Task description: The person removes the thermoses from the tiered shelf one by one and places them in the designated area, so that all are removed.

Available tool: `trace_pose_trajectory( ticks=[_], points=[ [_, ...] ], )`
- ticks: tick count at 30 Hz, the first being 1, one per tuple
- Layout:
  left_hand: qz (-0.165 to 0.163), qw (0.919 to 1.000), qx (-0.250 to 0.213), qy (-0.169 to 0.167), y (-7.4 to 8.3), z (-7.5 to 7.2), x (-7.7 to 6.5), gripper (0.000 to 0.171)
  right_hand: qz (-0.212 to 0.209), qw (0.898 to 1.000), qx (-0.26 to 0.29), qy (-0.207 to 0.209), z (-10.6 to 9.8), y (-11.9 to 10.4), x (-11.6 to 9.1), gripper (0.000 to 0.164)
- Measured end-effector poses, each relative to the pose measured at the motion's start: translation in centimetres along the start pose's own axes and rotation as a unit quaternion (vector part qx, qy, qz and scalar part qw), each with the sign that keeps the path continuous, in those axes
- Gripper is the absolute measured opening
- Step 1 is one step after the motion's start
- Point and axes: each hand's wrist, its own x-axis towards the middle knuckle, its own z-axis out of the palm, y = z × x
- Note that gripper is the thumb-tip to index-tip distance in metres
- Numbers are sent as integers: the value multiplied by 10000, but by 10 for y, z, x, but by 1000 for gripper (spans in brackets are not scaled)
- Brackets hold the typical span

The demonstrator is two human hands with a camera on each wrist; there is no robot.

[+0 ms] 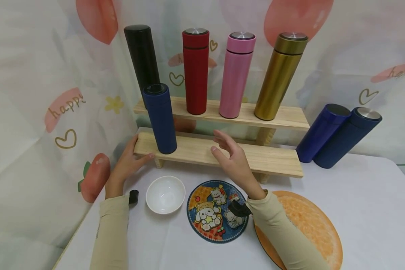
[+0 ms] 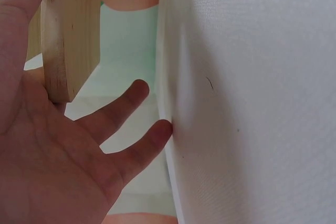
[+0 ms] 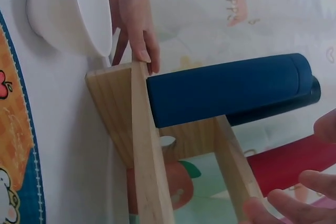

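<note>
My left hand grips the left end of the lower board of a two-tier wooden shelf. In the left wrist view, the board's end lies between thumb and hand, while two fingers stretch out past it. Beside that hand, a dark blue thermos stands upright on the lower board. My right hand hovers in front of the lower board with its fingers apart, holding nothing. On the upper board stand a black thermos, a red thermos, a pink thermos and a gold thermos.
Two more blue thermoses, one brighter and one darker, stand right of the shelf. In front are a white bowl, a round cartoon mat and a round orange mat. A patterned cloth hangs behind and left.
</note>
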Motion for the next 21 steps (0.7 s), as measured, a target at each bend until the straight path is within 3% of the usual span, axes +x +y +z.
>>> trace_pose_trajectory(
  ticks=[21],
  points=[
    [-29, 10000, 12, -40, 7, -1, -5, 110, 100, 9999, -3, 24, -3, 8, -5, 54]
  ],
)
